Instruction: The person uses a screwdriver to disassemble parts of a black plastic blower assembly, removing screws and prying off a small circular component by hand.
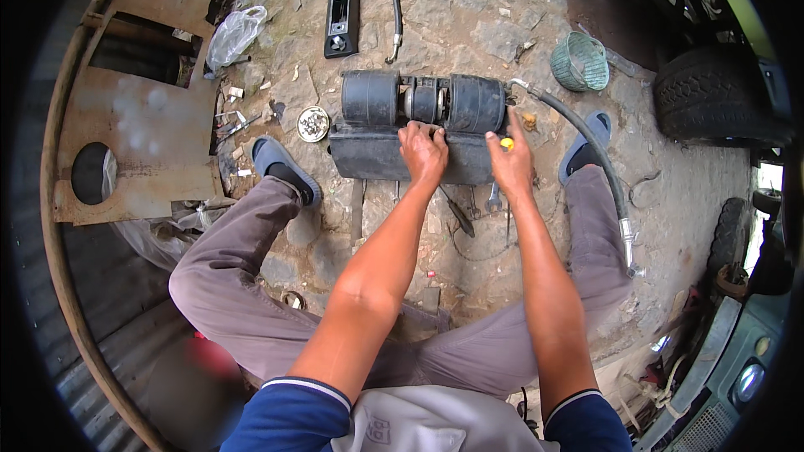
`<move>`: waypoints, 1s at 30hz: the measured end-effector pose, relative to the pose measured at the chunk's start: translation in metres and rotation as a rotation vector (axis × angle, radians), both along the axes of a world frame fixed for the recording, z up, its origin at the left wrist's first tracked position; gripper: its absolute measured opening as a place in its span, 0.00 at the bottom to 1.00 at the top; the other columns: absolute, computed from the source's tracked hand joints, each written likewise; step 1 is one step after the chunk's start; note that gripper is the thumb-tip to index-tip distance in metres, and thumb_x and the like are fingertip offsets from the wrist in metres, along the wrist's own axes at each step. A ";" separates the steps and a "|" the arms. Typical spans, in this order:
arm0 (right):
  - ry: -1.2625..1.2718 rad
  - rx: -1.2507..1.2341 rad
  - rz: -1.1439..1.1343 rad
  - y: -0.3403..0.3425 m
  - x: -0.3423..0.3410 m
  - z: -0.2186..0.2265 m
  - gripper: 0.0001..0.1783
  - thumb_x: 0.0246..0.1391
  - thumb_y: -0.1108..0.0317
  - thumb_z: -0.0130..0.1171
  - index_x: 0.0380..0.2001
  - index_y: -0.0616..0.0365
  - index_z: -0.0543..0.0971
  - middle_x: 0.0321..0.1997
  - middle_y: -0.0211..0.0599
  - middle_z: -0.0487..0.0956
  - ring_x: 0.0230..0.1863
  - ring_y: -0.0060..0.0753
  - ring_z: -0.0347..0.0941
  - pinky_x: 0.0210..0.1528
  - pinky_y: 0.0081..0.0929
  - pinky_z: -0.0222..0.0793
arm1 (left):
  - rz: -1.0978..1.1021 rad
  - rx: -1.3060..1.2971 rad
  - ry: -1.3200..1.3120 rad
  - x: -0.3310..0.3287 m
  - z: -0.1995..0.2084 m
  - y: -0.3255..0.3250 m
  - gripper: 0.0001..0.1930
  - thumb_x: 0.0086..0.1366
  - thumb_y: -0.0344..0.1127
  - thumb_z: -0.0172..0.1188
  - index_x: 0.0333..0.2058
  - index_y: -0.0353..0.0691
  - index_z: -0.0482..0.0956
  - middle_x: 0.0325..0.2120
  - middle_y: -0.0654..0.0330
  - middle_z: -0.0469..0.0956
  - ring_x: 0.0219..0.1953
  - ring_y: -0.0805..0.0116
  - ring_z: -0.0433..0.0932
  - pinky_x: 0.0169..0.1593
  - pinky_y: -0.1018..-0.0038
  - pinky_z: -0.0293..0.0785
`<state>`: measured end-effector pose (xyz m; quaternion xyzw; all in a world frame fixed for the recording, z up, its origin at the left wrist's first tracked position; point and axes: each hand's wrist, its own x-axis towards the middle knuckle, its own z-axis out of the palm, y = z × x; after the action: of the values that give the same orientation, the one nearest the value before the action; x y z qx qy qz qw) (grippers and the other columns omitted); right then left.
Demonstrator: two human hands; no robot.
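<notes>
On the ground between my feet lies a black blower unit (410, 155), with two rounded drum housings and a motor (425, 104) between them. My left hand (425, 151) rests on its middle, fingers curled over the edge just below the motor. At the unit's right end is my right hand (512, 159), closed round a yellow-ended tool (507, 144), perhaps a screwdriver; most of it is hidden in the fingers. The index finger points up along the right drum. Just below the unit lie a dark-handled tool (459, 214) and a wrench (494, 198).
A round dish of small parts (313, 124) sits left of the unit. Beyond are a black control panel (342, 12) and a short hose (395, 8). A green basket (580, 62) and a tyre (712, 94) stand right. A long hose (586, 136) crosses near my right leg.
</notes>
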<state>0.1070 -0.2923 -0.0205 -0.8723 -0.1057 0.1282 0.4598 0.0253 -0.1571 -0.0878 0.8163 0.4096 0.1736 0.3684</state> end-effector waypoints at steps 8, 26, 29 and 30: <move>0.101 -0.333 0.145 0.023 -0.001 -0.001 0.59 0.59 0.54 0.65 0.80 0.40 0.35 0.53 0.68 0.81 0.48 0.73 0.79 0.52 0.55 0.75 | -0.142 -0.639 -0.295 -0.043 0.013 0.055 0.08 0.68 0.37 0.67 0.39 0.40 0.86 0.39 0.61 0.84 0.45 0.66 0.79 0.46 0.69 0.72; -0.207 -0.502 0.113 0.015 -0.024 -0.038 0.59 0.59 0.59 0.63 0.80 0.44 0.33 0.62 0.73 0.74 0.52 0.74 0.77 0.52 0.54 0.74 | 0.545 -0.816 -0.199 -0.172 -0.075 0.227 0.12 0.68 0.41 0.69 0.38 0.37 0.84 0.28 0.65 0.81 0.27 0.76 0.74 0.32 0.74 0.69; -0.135 -0.455 0.120 0.022 -0.027 -0.028 0.58 0.59 0.60 0.62 0.80 0.44 0.34 0.66 0.71 0.71 0.56 0.75 0.76 0.56 0.54 0.74 | 0.523 -0.533 -0.067 -0.183 -0.112 0.248 0.15 0.64 0.43 0.70 0.36 0.33 0.87 0.27 0.59 0.84 0.28 0.68 0.79 0.33 0.68 0.72; -0.123 -0.456 0.115 0.021 -0.026 -0.029 0.58 0.59 0.60 0.62 0.80 0.44 0.34 0.66 0.71 0.71 0.56 0.75 0.75 0.56 0.54 0.74 | 0.513 -0.479 -0.025 -0.182 -0.119 0.256 0.16 0.64 0.43 0.69 0.37 0.33 0.87 0.27 0.57 0.85 0.29 0.66 0.80 0.35 0.66 0.73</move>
<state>0.0809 -0.2714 -0.0497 -0.9524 -0.1511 0.1214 0.2355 -0.1564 0.0993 -0.2069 0.5752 0.6260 0.1692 0.4987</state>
